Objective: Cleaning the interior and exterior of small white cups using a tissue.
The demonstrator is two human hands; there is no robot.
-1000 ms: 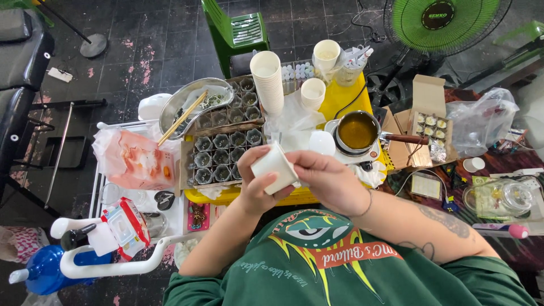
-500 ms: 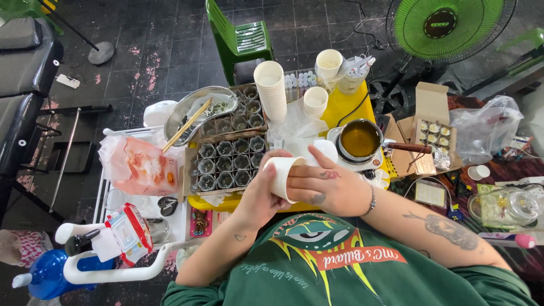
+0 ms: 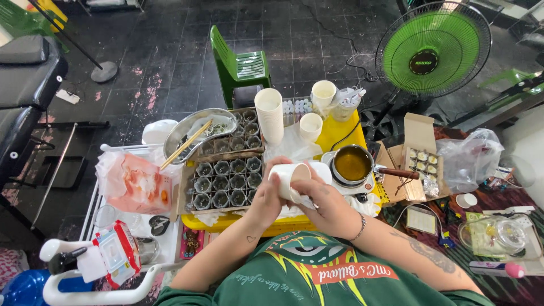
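Both hands hold one white paper cup (image 3: pixel 290 175) tipped on its side above the front of a yellow table (image 3: pixel 334 133). My left hand (image 3: pixel 266 195) wraps its left side and my right hand (image 3: pixel 328 209) grips it from below and the right. Just left of the hands lies a tray of several small dark round moulds (image 3: pixel 226 181). To the right a small pot of amber liquid (image 3: pixel 352 165) sits on a white base, its wooden handle pointing right. A tall stack of white cups (image 3: pixel 270 115) and two single cups (image 3: pixel 311 126) stand behind.
A metal bowl with chopsticks (image 3: pixel 195 136) rests at the tray's back left, by a pink plastic bag (image 3: pixel 133 184). An open cardboard box (image 3: pixel 422 161) and a clear bag (image 3: pixel 470 158) lie to the right. A green chair (image 3: pixel 238 65) and green fan (image 3: pixel 433 48) stand behind.
The cup has turned from upright to lying sideways with its mouth toward the right, and both hands have shifted slightly lower over the table's front edge.
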